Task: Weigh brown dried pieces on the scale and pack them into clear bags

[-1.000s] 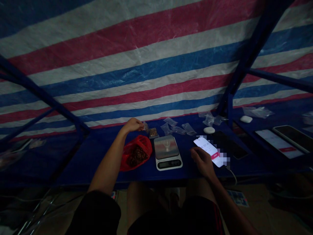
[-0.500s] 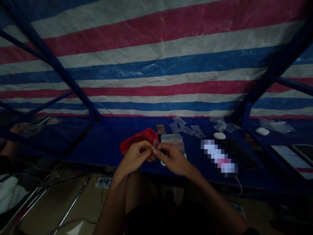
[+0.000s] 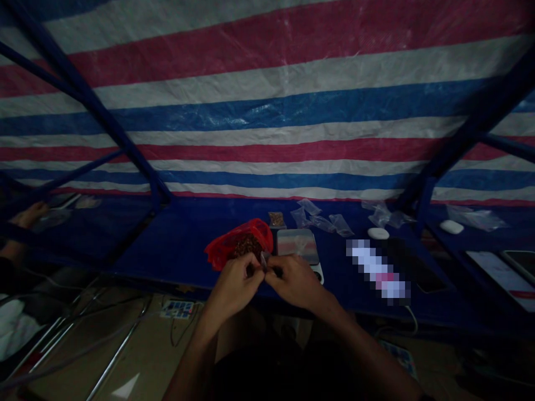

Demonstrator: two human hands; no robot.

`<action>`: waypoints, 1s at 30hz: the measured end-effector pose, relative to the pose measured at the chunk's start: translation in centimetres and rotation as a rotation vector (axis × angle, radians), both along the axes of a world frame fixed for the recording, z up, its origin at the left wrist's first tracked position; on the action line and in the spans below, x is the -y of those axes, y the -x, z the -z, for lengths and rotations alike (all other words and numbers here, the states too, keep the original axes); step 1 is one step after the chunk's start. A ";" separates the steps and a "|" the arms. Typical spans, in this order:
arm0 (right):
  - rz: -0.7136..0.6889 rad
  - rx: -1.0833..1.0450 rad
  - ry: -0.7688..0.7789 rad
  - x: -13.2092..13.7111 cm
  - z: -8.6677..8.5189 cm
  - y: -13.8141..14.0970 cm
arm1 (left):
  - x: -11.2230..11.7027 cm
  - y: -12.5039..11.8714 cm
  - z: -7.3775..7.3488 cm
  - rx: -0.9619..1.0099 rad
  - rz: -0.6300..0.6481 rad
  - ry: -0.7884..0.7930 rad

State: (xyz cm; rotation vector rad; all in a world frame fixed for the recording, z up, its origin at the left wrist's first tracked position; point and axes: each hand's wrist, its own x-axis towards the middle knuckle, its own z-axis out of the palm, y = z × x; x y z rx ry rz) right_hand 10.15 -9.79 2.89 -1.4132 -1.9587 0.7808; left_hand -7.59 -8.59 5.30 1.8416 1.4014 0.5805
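My left hand (image 3: 240, 278) and my right hand (image 3: 295, 280) meet in front of the table's near edge, both closed in a pinch. Between their fingertips is a small clear plastic bag (image 3: 264, 258), mostly hidden by the fingers. Just beyond my left hand lies an open red plastic bag (image 3: 219, 248) holding small brown grains or beads (image 3: 247, 245). Past my right hand sits a flat scale (image 3: 297, 245) with a shiny plate. Behind it is a small clear bag filled with brown pieces (image 3: 276, 219).
Several flat clear bags (image 3: 321, 223) lie right of the scale. Further right are a white oval case (image 3: 378, 233), a lit, blurred-out phone (image 3: 376, 270) with a cable, and a dark flat object (image 3: 418, 267). Blue metal posts (image 3: 112, 125) flank the blue table (image 3: 167, 239). Another person's hand (image 3: 34, 213) is at far left.
Both hands have come slightly lower and nearer to me, still pinching the small bag. More of the red bag's contents and of the scale now shows.
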 end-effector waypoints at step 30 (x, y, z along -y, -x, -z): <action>-0.144 -0.494 0.340 0.6 1.6 -0.9 | -0.8 3.8 3.1 0.235 0.001 -0.373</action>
